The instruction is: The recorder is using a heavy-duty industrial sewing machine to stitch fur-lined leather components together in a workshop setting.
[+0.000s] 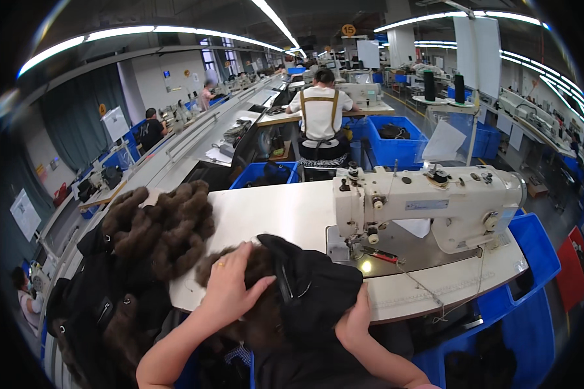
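A black fabric garment piece (318,285) with brown fur trim (256,266) lies bunched over the front edge of the sewing table, left of the needle area. My left hand (232,288) rests on the fur with its fingers stretched and the thumb apart, a ring on one finger. The right edge of the black cloth is pinched in my right hand (355,321); its fingertips are partly hidden behind the fabric. A white sewing machine (428,204) stands on the right, its needle apart from the cloth. Beside the needle plate lies a red-handled tool (381,257), probably thread snips.
Brown fur strips (165,227) and black garments (104,305) are heaped at the table's left end. Blue bins (542,249) stand to the right and below. Ahead, a person in a white top (319,110) sits at another machine. Loose thread (438,305) trails off the front edge.
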`<state>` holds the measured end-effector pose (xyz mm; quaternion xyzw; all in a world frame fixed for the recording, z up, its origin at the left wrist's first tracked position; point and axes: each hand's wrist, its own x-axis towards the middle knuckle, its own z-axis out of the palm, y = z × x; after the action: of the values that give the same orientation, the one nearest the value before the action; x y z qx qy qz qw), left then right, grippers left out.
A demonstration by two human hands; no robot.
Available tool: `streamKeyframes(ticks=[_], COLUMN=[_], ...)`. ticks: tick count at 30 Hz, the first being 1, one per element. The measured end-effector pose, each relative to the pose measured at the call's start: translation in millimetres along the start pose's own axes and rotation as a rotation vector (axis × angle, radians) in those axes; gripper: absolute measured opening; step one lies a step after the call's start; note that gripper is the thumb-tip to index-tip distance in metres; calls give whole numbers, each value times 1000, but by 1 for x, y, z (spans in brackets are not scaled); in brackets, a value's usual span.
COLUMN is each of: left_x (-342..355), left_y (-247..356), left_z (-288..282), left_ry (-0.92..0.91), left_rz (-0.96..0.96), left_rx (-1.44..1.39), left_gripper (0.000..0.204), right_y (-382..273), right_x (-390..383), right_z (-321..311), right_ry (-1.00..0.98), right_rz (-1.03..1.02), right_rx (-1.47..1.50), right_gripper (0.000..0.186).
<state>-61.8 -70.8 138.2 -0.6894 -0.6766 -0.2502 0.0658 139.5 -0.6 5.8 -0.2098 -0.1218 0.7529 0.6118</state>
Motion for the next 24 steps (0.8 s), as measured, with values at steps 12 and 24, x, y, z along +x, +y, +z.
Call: streamKeyframes(ticks=[12,24], left_x=[-7,-5], left_y=[-63,-7], left_z=[50,34], left_ry=[156,120], left_rz=[383,25], left_rx=[-52,-368], left_gripper=[28,37], right_y=[19,-20], right_x=[-61,36], right_z=[-52,60], right_ry=[-1035,-574], right_rz=[-429,-407], right_rx=[-1030,-1152], right_gripper=[7,34])
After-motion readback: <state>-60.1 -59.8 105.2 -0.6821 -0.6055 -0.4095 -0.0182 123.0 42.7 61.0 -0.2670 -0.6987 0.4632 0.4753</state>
